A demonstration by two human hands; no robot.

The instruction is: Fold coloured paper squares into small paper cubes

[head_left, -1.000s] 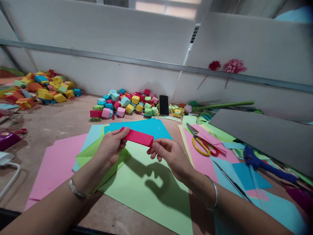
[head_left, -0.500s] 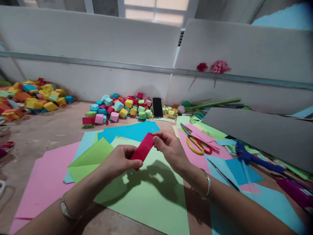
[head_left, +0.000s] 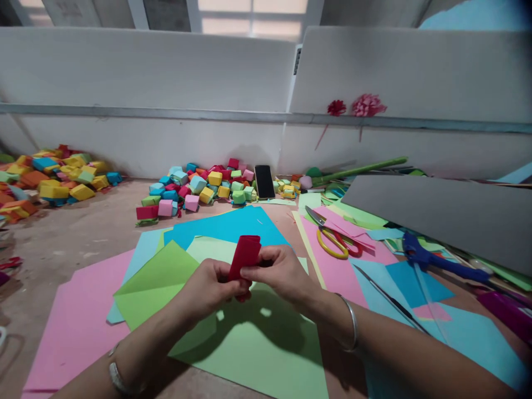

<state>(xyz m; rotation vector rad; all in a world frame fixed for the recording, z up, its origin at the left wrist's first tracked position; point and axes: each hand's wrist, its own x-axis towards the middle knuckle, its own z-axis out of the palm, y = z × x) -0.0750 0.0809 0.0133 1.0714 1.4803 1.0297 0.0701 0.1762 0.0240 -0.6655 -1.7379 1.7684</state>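
A small folded strip of red paper (head_left: 245, 256) is held up between both hands, tilted slightly to the right. My left hand (head_left: 214, 282) pinches its lower left edge between thumb and fingers. On the other side, my right hand (head_left: 282, 271) grips its right edge, with the thumb lying across the lower front. Below them lies a pale green paper sheet (head_left: 266, 354), with the hands' shadow on it. A creased bright green sheet (head_left: 153, 280) rests just left of my left hand, and blue paper (head_left: 220, 221) lies behind the hands.
Small paper cubes (head_left: 206, 195) are heaped at the back, beside a phone (head_left: 265, 182). Another pile (head_left: 62, 177) is at the far left. To the right lie yellow-handled scissors (head_left: 332, 244), a pointed blade (head_left: 390, 299), a blue glue gun (head_left: 440, 263) and a grey board (head_left: 440, 216).
The red strip has turned more upright. My right hand has moved down from its top corner to its lower right side, closer to my left hand. The view has shifted slightly.
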